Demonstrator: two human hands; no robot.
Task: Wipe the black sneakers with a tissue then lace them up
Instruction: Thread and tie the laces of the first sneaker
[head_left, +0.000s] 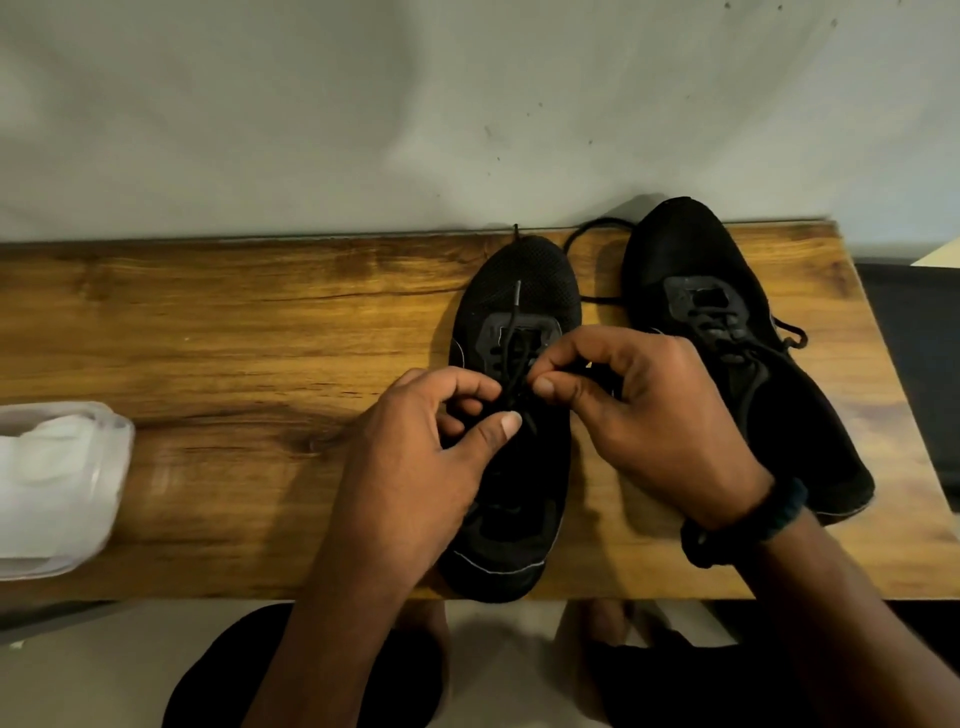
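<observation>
Two black sneakers stand toes-away on the wooden table (218, 364). The left sneaker (524, 280) sits in the middle, its heel at the near edge. My left hand (415, 462) and my right hand (649, 410) meet over its tongue, each pinching the black lace (511, 338) between thumb and fingers. One lace end lies forward over the toe. The right sneaker (727, 332) stands beside it, angled, with its laces threaded and a loose loop of lace trailing behind its toe.
A pack of white tissues (52, 488) in clear wrap lies at the table's left end. A pale wall (363, 130) rises right behind the table. A dark band circles my right wrist. My legs show below the near edge.
</observation>
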